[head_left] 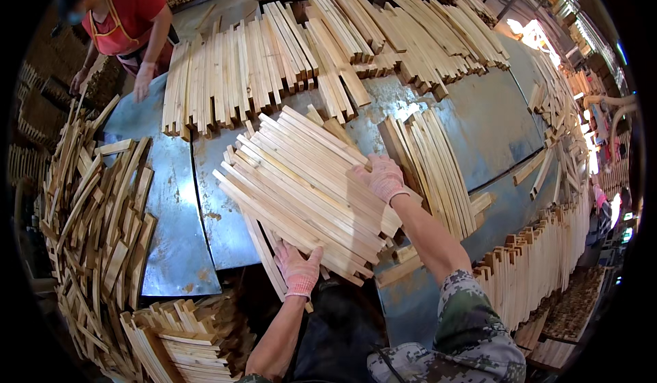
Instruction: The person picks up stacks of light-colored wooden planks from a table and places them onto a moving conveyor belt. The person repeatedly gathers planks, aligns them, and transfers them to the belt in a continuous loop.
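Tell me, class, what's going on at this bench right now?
A person in pink work gloves is handling a flat bundle of pale wooden slats on a blue metal table. The left hand supports its near edge from below; the right hand presses on its far end. More slat rows lie beyond, a loose heap sits left, and another worker in red stands at the far corner.

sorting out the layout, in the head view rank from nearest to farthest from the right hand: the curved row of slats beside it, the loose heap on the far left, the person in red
1. Curved row of slats, just right of the right hand.
2. Loose heap, far left.
3. Person in red, upper-left corner.
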`<state>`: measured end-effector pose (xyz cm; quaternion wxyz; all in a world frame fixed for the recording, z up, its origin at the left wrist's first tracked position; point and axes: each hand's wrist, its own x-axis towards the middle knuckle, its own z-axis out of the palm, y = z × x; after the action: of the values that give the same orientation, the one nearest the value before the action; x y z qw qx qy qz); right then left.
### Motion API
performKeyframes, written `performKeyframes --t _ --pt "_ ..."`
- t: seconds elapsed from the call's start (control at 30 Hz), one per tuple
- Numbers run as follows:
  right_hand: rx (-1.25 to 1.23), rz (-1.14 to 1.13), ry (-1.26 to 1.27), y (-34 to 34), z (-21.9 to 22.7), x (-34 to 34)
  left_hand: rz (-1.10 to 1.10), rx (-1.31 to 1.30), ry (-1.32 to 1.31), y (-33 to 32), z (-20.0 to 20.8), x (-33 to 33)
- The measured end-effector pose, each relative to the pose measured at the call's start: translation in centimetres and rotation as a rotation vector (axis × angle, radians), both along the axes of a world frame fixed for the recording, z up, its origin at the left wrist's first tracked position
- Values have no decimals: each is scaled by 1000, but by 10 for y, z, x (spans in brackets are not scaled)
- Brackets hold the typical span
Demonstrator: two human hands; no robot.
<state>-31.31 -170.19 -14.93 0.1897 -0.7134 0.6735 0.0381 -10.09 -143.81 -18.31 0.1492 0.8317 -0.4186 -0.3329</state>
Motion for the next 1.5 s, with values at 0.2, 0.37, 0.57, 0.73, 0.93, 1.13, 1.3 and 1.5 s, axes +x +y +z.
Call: performKeyframes --t 0.2,0.37,0.57,0.73,0.93,1.13,1.3,1.5 --pt "106 48 -20 -6 9 4 306 -260 315 -7 0 6" --pt "266 55 -211 32 7 19 218 -151 72 -8 -13 96" --pt "318 -21 -456 47 -44 -2 474 -312 541 0 -40 107" --pt "-16 -22 -190 41 -45 -35 571 -303 561 7 -57 107" --pt "103 -22 -231 37 -57 -56 561 -234 441 7 -57 104" --pt "125 65 -365 32 -71 -46 606 -342 614 20 -70 109" --pt "-60 15 -365 6 -113 -21 516 -550 687 29 -84 128" --pt "118 -283 -353 18 -97 23 672 -421 786 38 -81 99"
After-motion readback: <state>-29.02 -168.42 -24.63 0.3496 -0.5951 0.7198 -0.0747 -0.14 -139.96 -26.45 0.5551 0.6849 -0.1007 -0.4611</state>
